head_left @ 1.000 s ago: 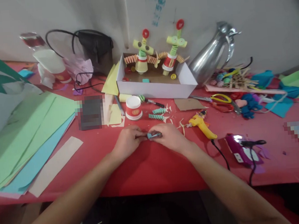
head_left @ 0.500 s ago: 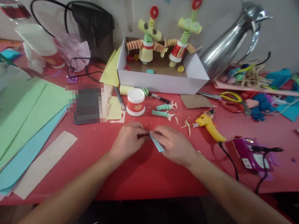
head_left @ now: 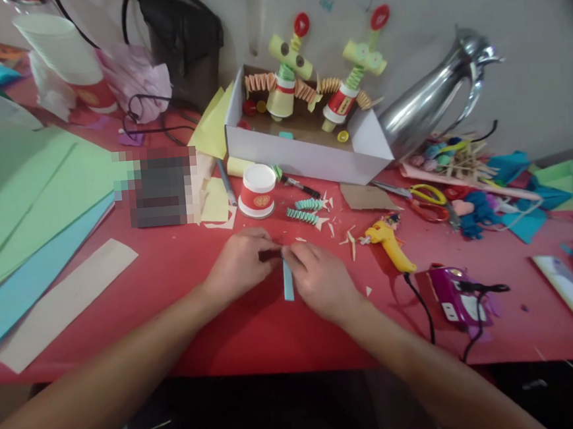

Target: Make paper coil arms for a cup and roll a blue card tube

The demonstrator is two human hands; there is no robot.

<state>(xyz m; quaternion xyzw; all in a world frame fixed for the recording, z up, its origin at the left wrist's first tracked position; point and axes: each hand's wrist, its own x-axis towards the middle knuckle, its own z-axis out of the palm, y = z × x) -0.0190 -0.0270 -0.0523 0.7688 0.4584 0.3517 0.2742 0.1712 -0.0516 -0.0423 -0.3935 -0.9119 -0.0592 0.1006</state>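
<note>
Between my two hands is a narrow light-blue paper strip [head_left: 288, 282], its free end pointing down toward me. My left hand [head_left: 241, 263] is closed, thumb and fingers pinched at the strip's upper end. Opposite it, my right hand [head_left: 324, 279] pinches the same end, fingertips nearly meeting the left ones; the exact fold there is hidden. Just beyond my hands stands an upturned red-and-white paper cup [head_left: 257, 192]. To its right lie two pleated green paper pieces [head_left: 303, 217] with pale pointed ends.
A white box [head_left: 306, 153] holds two paper-cup figures at the back. Right lie a yellow glue gun [head_left: 390, 242], scissors [head_left: 427, 201] and a purple power socket [head_left: 456, 300] with cables. A metal jug [head_left: 430, 91] leans behind. Coloured paper sheets [head_left: 31, 195] cover the left.
The strip's free end has swung from slanting right to pointing straight down. Both hands stay close together, the right one turned slightly. The camera view has shifted a little.
</note>
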